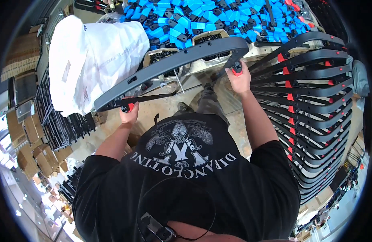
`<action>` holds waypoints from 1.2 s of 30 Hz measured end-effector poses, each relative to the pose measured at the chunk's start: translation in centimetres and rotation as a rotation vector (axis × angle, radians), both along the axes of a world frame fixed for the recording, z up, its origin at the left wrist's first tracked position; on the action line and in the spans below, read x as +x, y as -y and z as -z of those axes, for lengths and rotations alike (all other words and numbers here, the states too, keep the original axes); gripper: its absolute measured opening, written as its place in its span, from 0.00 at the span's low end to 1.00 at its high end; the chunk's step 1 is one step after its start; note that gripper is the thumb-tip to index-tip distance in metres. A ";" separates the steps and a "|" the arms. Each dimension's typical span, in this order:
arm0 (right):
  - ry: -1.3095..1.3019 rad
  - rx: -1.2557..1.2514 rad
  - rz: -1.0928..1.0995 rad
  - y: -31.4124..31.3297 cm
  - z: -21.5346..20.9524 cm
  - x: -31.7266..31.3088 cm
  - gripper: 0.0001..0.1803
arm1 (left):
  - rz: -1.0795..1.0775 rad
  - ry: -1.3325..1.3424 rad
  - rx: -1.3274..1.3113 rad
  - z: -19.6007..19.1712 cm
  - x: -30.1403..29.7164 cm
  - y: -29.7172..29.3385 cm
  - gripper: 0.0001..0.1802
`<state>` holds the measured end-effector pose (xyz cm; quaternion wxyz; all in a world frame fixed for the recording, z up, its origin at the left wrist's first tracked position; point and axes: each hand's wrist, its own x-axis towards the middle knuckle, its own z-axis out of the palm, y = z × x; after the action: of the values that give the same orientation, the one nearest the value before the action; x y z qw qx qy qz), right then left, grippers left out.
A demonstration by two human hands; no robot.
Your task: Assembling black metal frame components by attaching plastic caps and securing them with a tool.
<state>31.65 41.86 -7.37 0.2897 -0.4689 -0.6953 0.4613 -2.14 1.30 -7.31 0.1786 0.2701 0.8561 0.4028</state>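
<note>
White bag: a large crinkled white plastic sack (87, 56) on the far left.
Left hand (129, 115): fingers curled tight around the red clip at the lower end of the long curved dark grey plastic bar (170, 66).
Bar: held slanting above the table, in front of the heap of blue and black plastic parts (218, 18).
Right hand (239, 78): fingers closed on the red clip at the bar's upper end.
Stack: matching dark curved bars with red clips (315, 105), piled at right.
</note>
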 end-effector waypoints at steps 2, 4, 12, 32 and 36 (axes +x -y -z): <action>0.031 0.293 0.046 -0.1 0.6 0.1 0.28 | 0.012 -0.019 -0.046 -0.1 0.0 -0.3 0.21; -0.101 0.209 0.094 -1.1 4.2 -1.2 0.28 | -0.012 0.027 -0.125 -0.3 0.1 -0.9 0.22; -0.121 0.048 0.083 -1.1 3.4 -1.4 0.27 | -0.010 -0.057 -0.210 -1.0 0.8 -0.6 0.19; 0.139 0.677 -0.555 0.6 -20.8 -33.1 0.16 | 0.105 0.208 -0.320 -3.8 6.5 -2.8 0.21; 0.335 0.311 -0.974 -0.6 -18.5 -33.9 0.20 | 0.039 -0.201 -0.143 -3.3 4.9 -6.8 0.20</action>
<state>-2.21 42.44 11.08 -0.0067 -0.1107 -0.9291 0.3528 2.77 8.14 -3.97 0.1182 0.3122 0.8909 0.3081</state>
